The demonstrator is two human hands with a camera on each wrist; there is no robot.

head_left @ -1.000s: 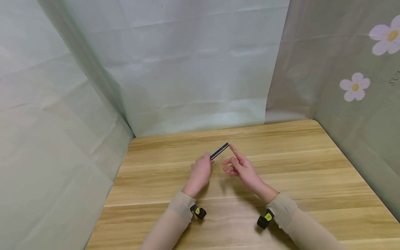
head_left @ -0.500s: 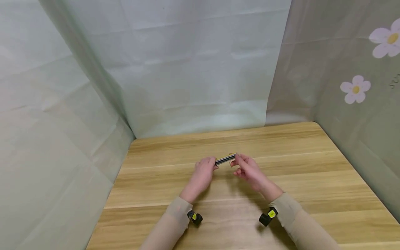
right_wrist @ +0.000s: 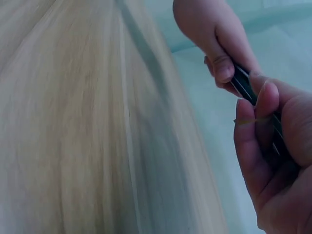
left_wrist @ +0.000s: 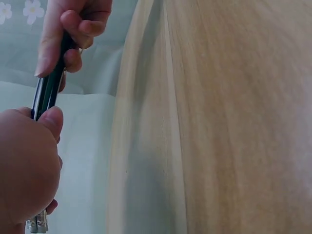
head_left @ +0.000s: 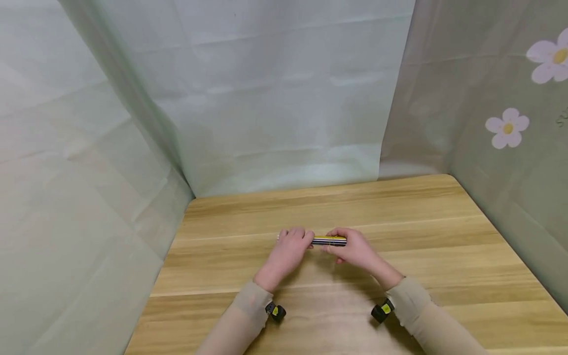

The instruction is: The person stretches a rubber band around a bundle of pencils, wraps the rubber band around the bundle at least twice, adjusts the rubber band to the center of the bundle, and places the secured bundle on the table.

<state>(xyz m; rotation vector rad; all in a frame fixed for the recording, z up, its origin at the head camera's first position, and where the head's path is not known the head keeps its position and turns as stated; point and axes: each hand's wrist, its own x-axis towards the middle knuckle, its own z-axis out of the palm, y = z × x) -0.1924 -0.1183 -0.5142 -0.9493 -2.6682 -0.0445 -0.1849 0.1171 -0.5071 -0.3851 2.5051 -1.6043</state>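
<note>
A bundle of pencils (head_left: 327, 240), striped yellow, black and white, is held level above the table by both hands. My left hand (head_left: 289, 250) grips its left part, the fingers wrapped over the top; metallic ends (left_wrist: 38, 224) poke out below that hand in the left wrist view. My right hand (head_left: 357, 252) holds the right end between thumb and fingers. A thin yellowish rubber band (right_wrist: 252, 120) runs across the right fingertips and the bundle in the right wrist view. Much of the bundle is hidden inside the two hands.
The wood-grain table (head_left: 222, 276) spreads under both hands. Pale hanging sheets (head_left: 284, 108) enclose its back and sides, the right one printed with white flowers (head_left: 508, 128). A small black camera (head_left: 277, 312) sits at each wrist.
The bundle has swung from slanting up to the right to level, and come nearer. My right hand has gone from a fingertip at its far end to gripping that end.
</note>
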